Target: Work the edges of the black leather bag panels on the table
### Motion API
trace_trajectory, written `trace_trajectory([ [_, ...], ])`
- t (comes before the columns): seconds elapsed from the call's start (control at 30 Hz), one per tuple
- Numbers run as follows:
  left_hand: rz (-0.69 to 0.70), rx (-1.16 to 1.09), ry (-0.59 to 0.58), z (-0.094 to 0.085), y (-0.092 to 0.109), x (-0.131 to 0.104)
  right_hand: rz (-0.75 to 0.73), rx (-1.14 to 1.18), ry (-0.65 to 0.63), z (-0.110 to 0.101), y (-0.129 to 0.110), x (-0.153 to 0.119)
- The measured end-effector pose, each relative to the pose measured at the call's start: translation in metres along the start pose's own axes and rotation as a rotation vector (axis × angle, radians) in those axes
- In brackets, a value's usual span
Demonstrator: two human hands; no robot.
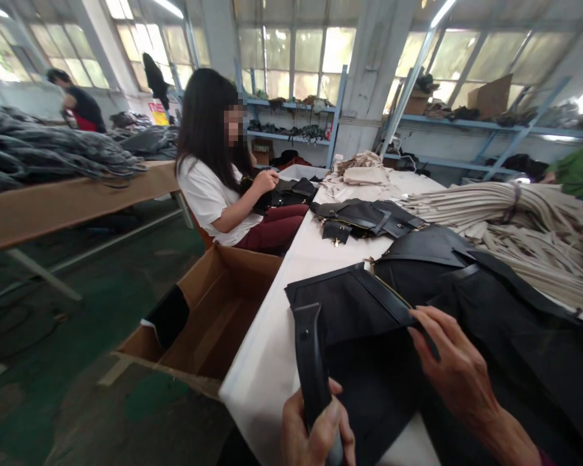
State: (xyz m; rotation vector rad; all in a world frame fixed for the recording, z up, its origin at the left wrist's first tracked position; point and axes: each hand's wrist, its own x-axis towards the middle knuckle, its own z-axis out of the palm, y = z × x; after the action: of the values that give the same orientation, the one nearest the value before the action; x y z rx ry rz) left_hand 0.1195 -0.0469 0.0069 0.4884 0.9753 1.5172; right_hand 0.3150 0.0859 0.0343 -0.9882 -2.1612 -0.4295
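My left hand is closed around a long, black, curved piece with a glossy surface and a small round stud near its flared upper end; its exact kind I cannot tell. It stands upright in front of a black fabric panel. My right hand pinches that panel's right edge, thumb below and fingers above, beside a smooth dark band and a brass-coloured zip. Under and to the right of my right hand spreads a pile of black fabric pieces with smooth trim.
An open cardboard box stands on the floor left of the white table. A seated person handles dark pieces across from it. More black zipped pieces and beige strip bundles lie farther back. A green sleeve shows at right.
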Motion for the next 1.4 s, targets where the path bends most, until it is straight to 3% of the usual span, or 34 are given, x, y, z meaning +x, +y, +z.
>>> trace_trajectory([
  [0.13,0.015,0.05,-0.103,-0.006,0.012,-0.006,0.088,-0.149,-0.035,-0.025,-0.002,-0.041],
  [0.3,-0.042,0.103,-0.151,-0.008,0.02,-0.013,0.005,-0.216,-0.288,-0.046,-0.006,-0.088],
  [0.4,-0.034,0.106,-0.171,-0.008,0.017,-0.017,-0.115,-0.218,-0.44,-0.045,-0.007,-0.084],
  [0.53,0.006,0.117,-0.183,-0.007,0.015,-0.021,-0.288,-0.193,-0.553,-0.022,-0.016,-0.057],
  [0.67,-0.001,0.135,-0.197,-0.006,0.019,-0.024,-0.286,-0.125,-0.591,-0.009,-0.033,-0.054],
  [0.83,0.038,0.11,-0.197,-0.007,0.021,-0.025,-0.264,0.094,-0.67,-0.021,-0.05,-0.076],
  [1.07,-0.025,0.107,-0.216,-0.011,0.017,-0.029,0.124,0.032,-0.629,-0.006,-0.086,-0.068],
  [1.17,0.03,0.085,-0.23,-0.015,0.014,-0.03,0.196,0.131,-0.614,-0.016,-0.106,-0.087],
  [1.23,0.049,0.071,-0.234,-0.018,0.011,-0.031,0.323,0.315,-0.622,-0.03,-0.118,-0.102],
  [1.33,0.028,0.062,-0.256,-0.021,0.008,-0.032,0.706,0.713,-0.684,-0.045,-0.134,-0.116],
  [1.4,0.01,0.063,-0.263,-0.022,0.006,-0.034,1.018,0.974,-0.618,-0.044,-0.143,-0.117],
])
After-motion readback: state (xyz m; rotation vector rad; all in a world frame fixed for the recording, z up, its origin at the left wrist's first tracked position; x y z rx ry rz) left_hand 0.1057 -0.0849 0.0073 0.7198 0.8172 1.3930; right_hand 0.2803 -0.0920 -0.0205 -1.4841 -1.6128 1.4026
